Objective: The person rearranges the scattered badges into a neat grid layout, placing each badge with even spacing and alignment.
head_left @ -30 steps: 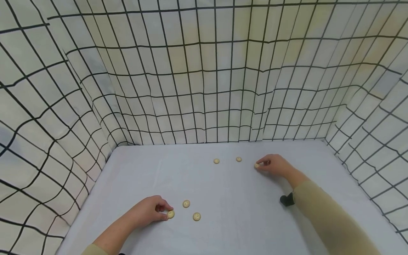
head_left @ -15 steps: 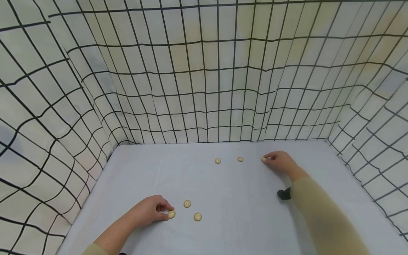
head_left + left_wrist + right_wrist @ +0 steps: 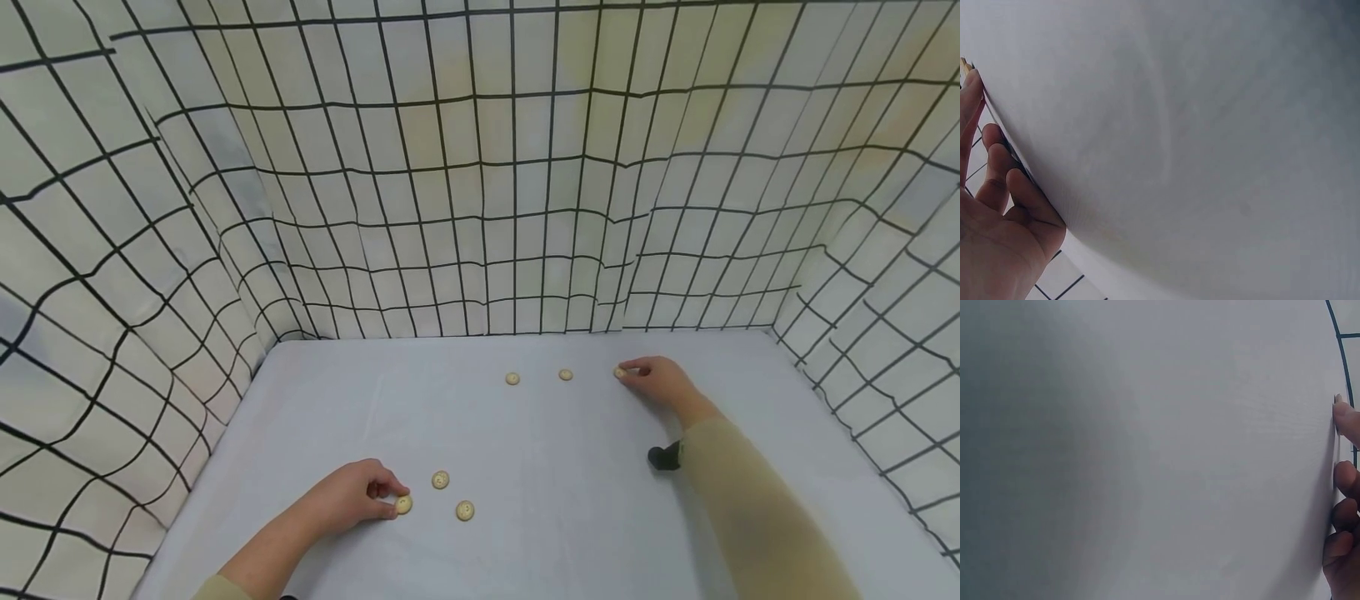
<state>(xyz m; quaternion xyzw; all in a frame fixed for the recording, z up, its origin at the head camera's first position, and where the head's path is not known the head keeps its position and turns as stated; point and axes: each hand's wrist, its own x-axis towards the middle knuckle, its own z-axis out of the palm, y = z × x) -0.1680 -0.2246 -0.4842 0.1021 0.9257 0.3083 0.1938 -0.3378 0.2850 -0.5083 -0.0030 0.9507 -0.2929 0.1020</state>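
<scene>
Farther back and right than a second ago: the right hand (image 3: 662, 385) and its button (image 3: 619, 372).
Leftmost, the left hand (image 3: 352, 497) pinches a round button (image 3: 404, 504), holed face up, near the front of the white table (image 3: 540, 450); two loose buttons (image 3: 440, 480) lie flat to its right, two far buttons (image 3: 512, 378) toward the back edge; rightmost, the right hand pinches its button, facing too small to tell. Pale, black-gridded walls (image 3: 495, 193) stand left, behind and right.

White tabletop (image 3: 570, 517), pale back wall (image 3: 457, 192) with dark grid pattern, gridded left wall (image 3: 90, 300), gridded right wall (image 3: 877, 350)
</scene>
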